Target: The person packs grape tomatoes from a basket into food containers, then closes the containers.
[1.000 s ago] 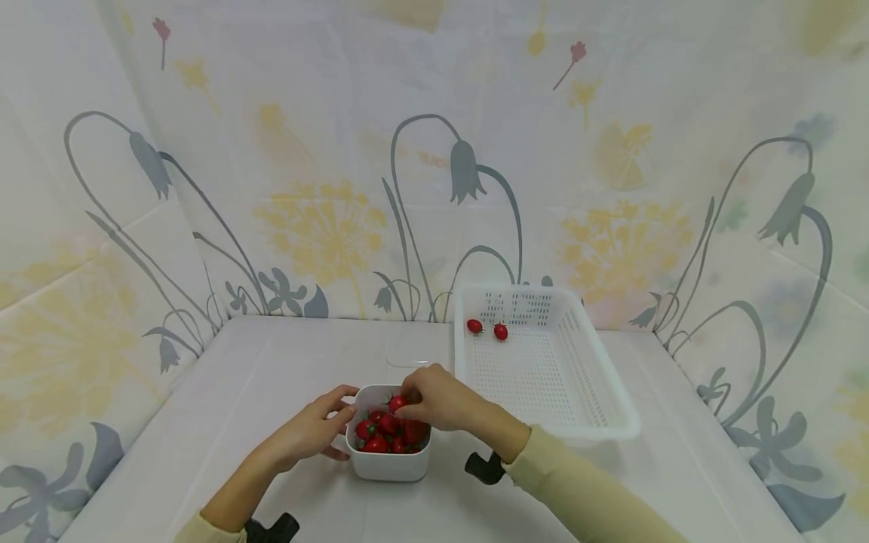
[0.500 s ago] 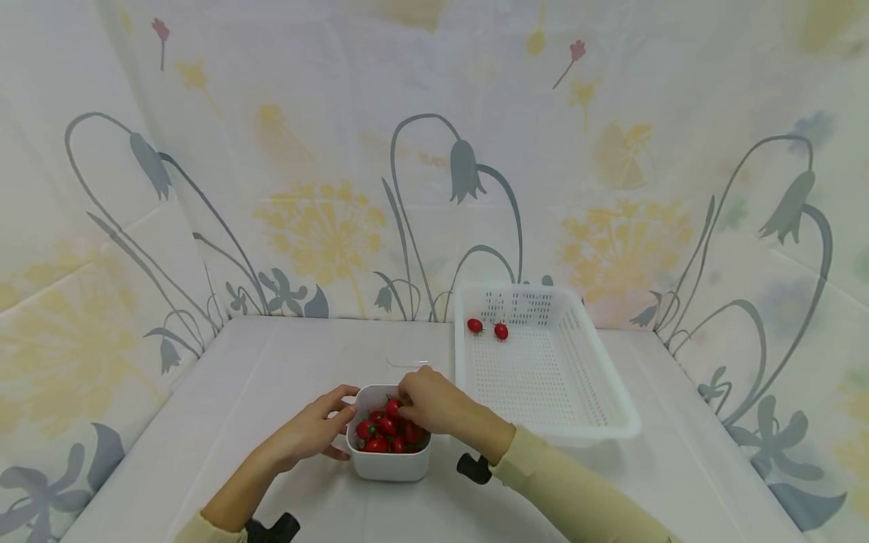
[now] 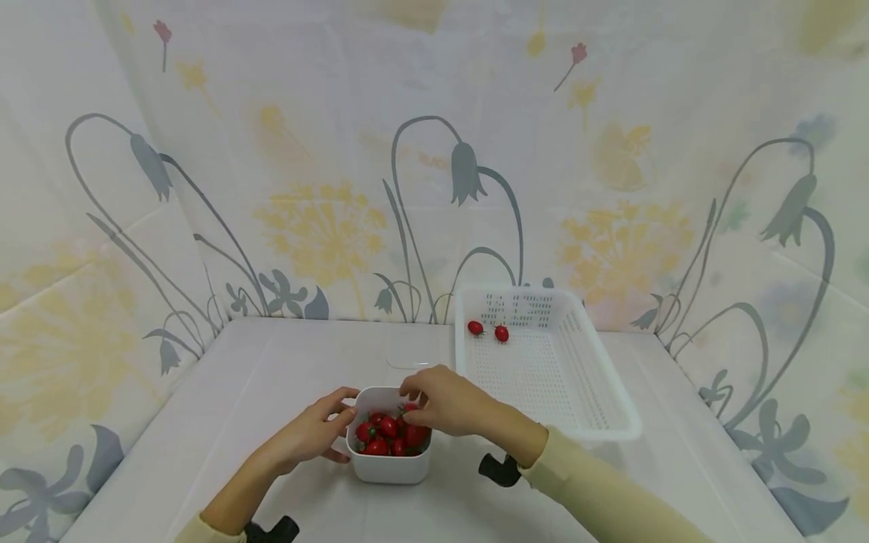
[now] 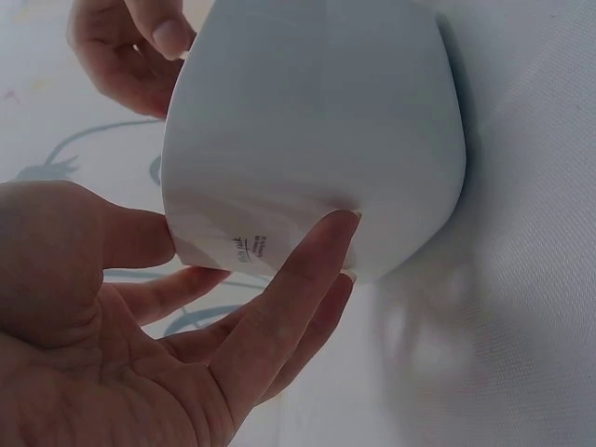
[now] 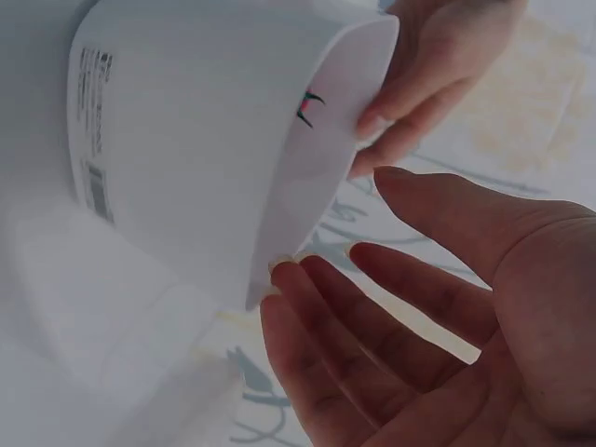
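A white, square-sided container (image 3: 390, 469) stands upright on the table, holding several red cherry tomatoes (image 3: 376, 446) with green stems. At its left side is my left hand (image 3: 312, 430). In the left wrist view, that hand's thumb meets the rim and its fairly straight fingers (image 4: 293, 279) rest against the outer wall. My right hand (image 3: 451, 400) hovers at the right rim, over the tomatoes. Its fingers (image 5: 326, 372) are loosely spread with nothing between them in the right wrist view. There, only one red tip with a green stem shows inside the container; the other tomatoes are hidden.
Behind and to the right sits a white perforated basket (image 3: 543, 385). Two cherry tomatoes, one on the left (image 3: 475, 327) and one beside it (image 3: 502, 333), lie near its back wall. A faint curved outline on the table behind the container looks transparent. A flower-printed cloth (image 3: 326, 151) hangs behind.
My right hand dipped left into the container with a cherry tomato, then let go and drew back slightly right with fingers apart. The left hand has stayed in place.
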{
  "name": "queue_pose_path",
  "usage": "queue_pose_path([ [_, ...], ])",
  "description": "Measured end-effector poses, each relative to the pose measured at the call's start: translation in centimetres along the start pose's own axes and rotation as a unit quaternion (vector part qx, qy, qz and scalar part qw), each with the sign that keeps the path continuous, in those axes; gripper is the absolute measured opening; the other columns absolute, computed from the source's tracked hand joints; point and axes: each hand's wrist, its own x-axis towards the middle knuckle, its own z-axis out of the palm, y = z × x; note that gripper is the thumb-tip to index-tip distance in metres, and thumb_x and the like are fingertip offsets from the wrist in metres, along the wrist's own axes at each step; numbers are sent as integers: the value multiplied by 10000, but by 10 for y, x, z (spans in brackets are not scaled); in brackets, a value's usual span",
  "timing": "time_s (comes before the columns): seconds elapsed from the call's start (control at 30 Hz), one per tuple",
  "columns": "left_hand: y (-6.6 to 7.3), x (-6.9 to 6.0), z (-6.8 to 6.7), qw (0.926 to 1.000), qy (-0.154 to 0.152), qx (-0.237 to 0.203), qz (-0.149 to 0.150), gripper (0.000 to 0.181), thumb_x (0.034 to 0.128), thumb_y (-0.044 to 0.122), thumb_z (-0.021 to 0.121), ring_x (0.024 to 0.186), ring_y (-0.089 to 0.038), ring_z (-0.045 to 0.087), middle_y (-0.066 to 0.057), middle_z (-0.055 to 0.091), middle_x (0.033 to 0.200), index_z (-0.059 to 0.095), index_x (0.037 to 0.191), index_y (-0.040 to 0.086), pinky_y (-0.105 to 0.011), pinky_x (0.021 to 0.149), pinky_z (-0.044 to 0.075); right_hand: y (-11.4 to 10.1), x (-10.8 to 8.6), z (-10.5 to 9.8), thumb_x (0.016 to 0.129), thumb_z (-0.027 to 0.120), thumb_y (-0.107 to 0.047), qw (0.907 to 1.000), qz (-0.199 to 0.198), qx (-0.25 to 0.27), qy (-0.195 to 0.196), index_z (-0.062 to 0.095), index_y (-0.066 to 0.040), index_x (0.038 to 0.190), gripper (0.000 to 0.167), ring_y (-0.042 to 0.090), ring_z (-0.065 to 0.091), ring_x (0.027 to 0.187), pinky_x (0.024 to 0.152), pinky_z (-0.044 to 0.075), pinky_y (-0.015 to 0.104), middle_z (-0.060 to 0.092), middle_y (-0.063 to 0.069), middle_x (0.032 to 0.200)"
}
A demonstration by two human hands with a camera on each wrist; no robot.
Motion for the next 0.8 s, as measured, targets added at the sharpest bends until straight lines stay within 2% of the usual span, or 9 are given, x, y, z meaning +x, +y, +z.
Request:
queue_pose_path([
  [0.13, -1, 0, 1, 10000, -5, -11, -9, 402, 1075, 180, 513, 1001, -287, 644, -239, 554, 1324, 460, 1459, 70, -462, 663, 647, 2, -12, -13, 950, 718, -158, 9998, -24, -131, 116, 687, -16, 1204, 292, 279, 651, 1036, 807, 579, 319, 701, 112, 1139],
  [0.23, -1, 0, 1, 10000, -9, -21, 4, 399, 1077, 185, 511, 998, -286, 648, -235, 556, 1319, 463, 1456, 71, -463, 664, 647, 7, -19, -20, 944, 723, -157, 9996, 11, -244, 172, 689, -29, 1194, 283, 269, 650, 1044, 835, 578, 357, 702, 96, 1148],
  [0.37, -1, 0, 1, 10000, 8, -6, 28, 399, 1077, 191, 513, 999, -280, 652, -232, 559, 1314, 465, 1454, 73, -463, 662, 647, 16, -25, -30, 938, 735, -159, 9994, 25, -248, 254, 702, -43, 1170, 262, 242, 666, 1022, 859, 579, 357, 713, 61, 1130],
  [0.5, -1, 0, 1, 10000, 17, -3, 10, 394, 1077, 190, 512, 1001, -280, 654, -235, 559, 1317, 469, 1452, 76, -457, 660, 647, 27, -32, -39, 937, 739, -159, 9995, 67, -34, 292, 712, -42, 1139, 234, 247, 674, 1005, 855, 575, 322, 720, 37, 1092],
  [0.67, -1, -1, 1, 10000, -11, -33, 34, 395, 1079, 185, 507, 998, -285, 653, -239, 555, 1318, 464, 1455, 70, -461, 664, 647, 44, -39, -51, 930, 740, -147, 9994, 164, 109, 302, 718, -29, 1104, 212, 216, 679, 949, 816, 572, 274, 723, 50, 1060],
  [0.8, -1, -1, 1, 10000, -3, -40, 25, 390, 1079, 172, 502, 1003, -295, 648, -239, 553, 1322, 465, 1455, 73, -464, 669, 648, 62, -41, -63, 928, 741, -162, 9989, 364, 46, 287, 715, -9, 1105, 236, 213, 690, 924, 796, 591, 302, 722, 83, 1052],
])
